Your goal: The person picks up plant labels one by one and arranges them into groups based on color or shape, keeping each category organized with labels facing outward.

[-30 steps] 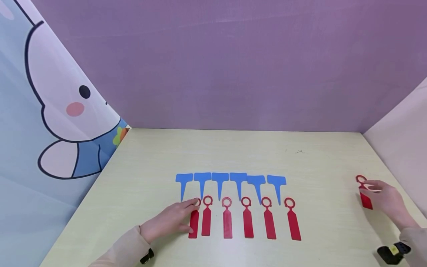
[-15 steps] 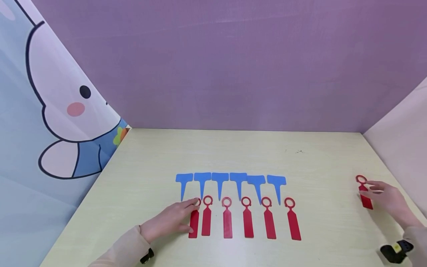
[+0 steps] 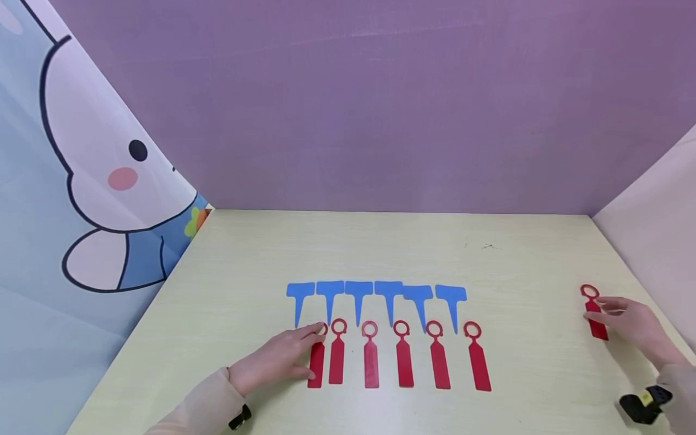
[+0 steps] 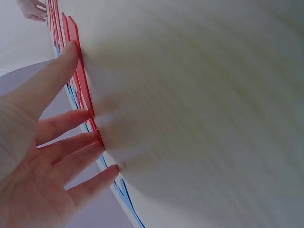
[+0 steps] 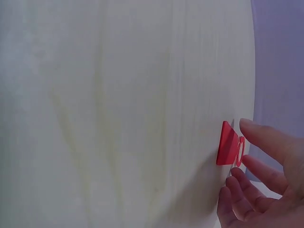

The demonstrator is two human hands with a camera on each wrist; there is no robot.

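Note:
In the head view my left hand (image 3: 280,356) lies over the leftmost red ring-topped tag (image 3: 316,366), its thumb on the lower part and fingertips at the ring. The left wrist view has these fingers (image 4: 61,126) extended and spread along the red tags. Far right, my right hand (image 3: 633,326) is at a separate red tag (image 3: 598,329), thumb over its middle and fingertips by the ring's right side. From the right wrist, the thumb (image 5: 266,137) and relaxed fingers are at this tag (image 5: 228,145), near its ring.
Several red tags (image 3: 371,365) stand in a row right of the left hand. Behind them runs a row of blue T-shaped plant labels (image 3: 359,290). All lie on a pale wooden table (image 3: 272,248), with a purple wall (image 3: 380,121) behind and a cartoon cloth (image 3: 32,332) to the left.
My right hand has shifted slightly to the right, and the red tag by it has moved very slightly. My left hand stays in place, as do the rows.

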